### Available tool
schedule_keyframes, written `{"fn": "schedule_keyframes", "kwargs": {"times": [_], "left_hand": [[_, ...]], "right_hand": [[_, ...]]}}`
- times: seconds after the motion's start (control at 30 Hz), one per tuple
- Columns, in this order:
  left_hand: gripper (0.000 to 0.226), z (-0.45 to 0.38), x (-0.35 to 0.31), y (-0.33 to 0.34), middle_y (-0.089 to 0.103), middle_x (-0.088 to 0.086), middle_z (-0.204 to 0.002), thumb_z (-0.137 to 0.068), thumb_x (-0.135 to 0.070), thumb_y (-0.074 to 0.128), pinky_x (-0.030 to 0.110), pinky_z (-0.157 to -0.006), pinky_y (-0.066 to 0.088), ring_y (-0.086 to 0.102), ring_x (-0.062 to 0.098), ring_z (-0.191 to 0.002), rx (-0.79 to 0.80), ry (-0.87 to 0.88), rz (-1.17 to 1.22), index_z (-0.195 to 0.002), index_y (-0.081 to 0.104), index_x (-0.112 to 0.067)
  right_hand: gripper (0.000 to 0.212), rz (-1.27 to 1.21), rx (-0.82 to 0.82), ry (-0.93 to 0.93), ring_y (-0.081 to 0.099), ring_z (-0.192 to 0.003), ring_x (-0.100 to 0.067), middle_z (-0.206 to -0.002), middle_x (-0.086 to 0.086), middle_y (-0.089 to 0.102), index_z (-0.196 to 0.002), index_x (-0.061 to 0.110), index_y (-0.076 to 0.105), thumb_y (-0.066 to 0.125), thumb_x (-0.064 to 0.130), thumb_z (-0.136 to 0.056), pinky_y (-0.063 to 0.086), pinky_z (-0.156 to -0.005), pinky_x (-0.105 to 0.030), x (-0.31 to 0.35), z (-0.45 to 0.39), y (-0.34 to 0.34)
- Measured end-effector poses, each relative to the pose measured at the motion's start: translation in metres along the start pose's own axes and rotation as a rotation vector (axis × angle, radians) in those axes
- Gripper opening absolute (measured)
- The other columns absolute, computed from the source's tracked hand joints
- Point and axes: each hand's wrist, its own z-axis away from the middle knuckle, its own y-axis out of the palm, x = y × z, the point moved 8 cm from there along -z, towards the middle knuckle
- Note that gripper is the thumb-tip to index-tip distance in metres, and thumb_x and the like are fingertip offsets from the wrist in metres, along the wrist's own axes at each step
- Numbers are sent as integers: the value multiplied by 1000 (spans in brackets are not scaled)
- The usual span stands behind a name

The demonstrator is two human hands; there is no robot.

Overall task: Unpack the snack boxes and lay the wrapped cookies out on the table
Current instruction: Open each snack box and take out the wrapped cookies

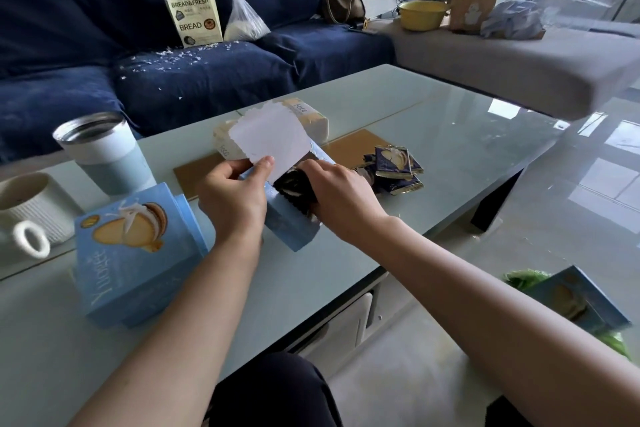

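**Open box in both hands, cookies piling up mid-table**

At the far left edge a white mug [26, 215] is sitting on the table [433, 121], and just right of it, a little higher in the frame, a steel tumbler [104, 152] is standing upright. Below the tumbler, at lower left, two closed boxes [135, 253] are lying stacked, the top one face up.

In the upper left a paper bag [195, 19] is standing on the blue sofa [104, 55], with a clear plastic bag [235, 7] leaning just beside it.

At centre frame the left hand [232, 198] is pinching the torn white flap [270, 137] of the open box [289, 222] between thumb and curled fingers, lifting it up. The right hand [341, 199] is reaching into the box's mouth, its fingers curled around dark wrapped cookies [294, 185] there. The box is tilting just above the table.

Behind the flap a tissue pack [308, 116] is lying on the table, touching a brown cardboard sheet [349, 146]. Right of the hands, a small pile of wrapped cookies [394, 166] is lying on that sheet, the packets overlapping.

In the upper right a yellow bowl [420, 14] and a brown bag [474, 5] are sitting on the grey sofa [502, 62]. At lower right another box [575, 298] is lying over something green, off the table.
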Motion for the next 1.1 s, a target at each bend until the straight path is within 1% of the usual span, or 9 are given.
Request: {"fn": "schedule_keyframes", "kwargs": {"times": [0.13, 0.27, 0.43, 0.6, 0.7, 0.8, 0.9, 1.03, 1.1], "left_hand": [[20, -13, -4, -13, 69, -1, -80, -78, -30, 80, 25, -70, 49, 61, 12, -70, -54, 63, -67, -86, 72, -14], [30, -30, -8, -30, 69, 6, -100, -77, -36, 76, 32, -81, 52, 63, 21, -88, -147, 155, -129, -96, 73, -12], [35, -40, -11, -44, 70, 6, -99, -73, -46, 73, 39, -83, 54, 64, 20, -87, -195, 172, -74, -92, 72, -17], [34, -41, -8, -50, 73, 2, -90, -71, -48, 71, 39, -82, 55, 66, 18, -84, -198, 147, -27, -87, 73, -18], [30, -40, -6, -49, 72, -1, -84, -73, -43, 74, 35, -79, 56, 64, 12, -76, -174, 117, 8, -87, 72, -16], [27, -39, -3, -46, 71, -7, -81, -77, -40, 75, 34, -77, 58, 63, 9, -74, -154, 95, 17, -87, 72, -16], [25, -38, 1, -44, 71, -6, -81, -79, -37, 76, 31, -75, 57, 62, 8, -72, -139, 89, 36, -88, 72, -14], [25, -33, 10, -40, 72, -3, -85, -78, -40, 76, 26, -77, 54, 62, 9, -76, -109, 54, 35, -88, 71, -17], [28, -30, 12, -36, 73, -3, -87, -77, -41, 77, 30, -82, 56, 64, 10, -78, -82, 46, 53, -91, 73, -17]], "right_hand": [[29, -121, -99, -9, 60, -80, -32, -96, -4, 67, -110, 13, 58, 64, 24, -84, 50, -62, -39, 8, 0, -16], [30, -196, -273, 24, 61, -78, -28, -90, -3, 68, -106, 12, 62, 68, 21, -78, 48, -57, -34, 5, 10, -31], [31, 37, -75, 136, 58, -93, -30, -101, -3, 64, -113, 14, 57, 62, 19, -82, 44, -66, -35, -20, 8, 12], [46, 266, 71, 63, 56, -96, -32, -107, -4, 59, -118, 16, 55, 72, 15, -76, 43, -75, -39, -9, 4, 45], [68, 171, 207, 34, 46, -118, -30, -132, -3, 49, -138, 21, 41, 72, 40, -80, 39, -89, -39, -2, 4, 60], [89, -23, 286, 39, 36, -130, -29, -143, -1, 42, -144, 21, 34, 69, 63, -74, 38, -100, -41, 1, 8, 56], [77, -243, 234, 79, 34, -133, -28, -146, -3, 43, -144, 16, 39, 70, 50, -81, 32, -107, -38, -5, 7, 36], [42, -403, -28, 181, 58, -113, -23, -122, -5, 63, -129, 10, 57, 64, 16, -88, 42, -93, -25, -11, -7, -7], [36, -521, 17, 212, 63, -105, -16, -115, -1, 67, -124, 10, 61, 62, 12, -88, 47, -93, -27, -1, -15, -11]]}}
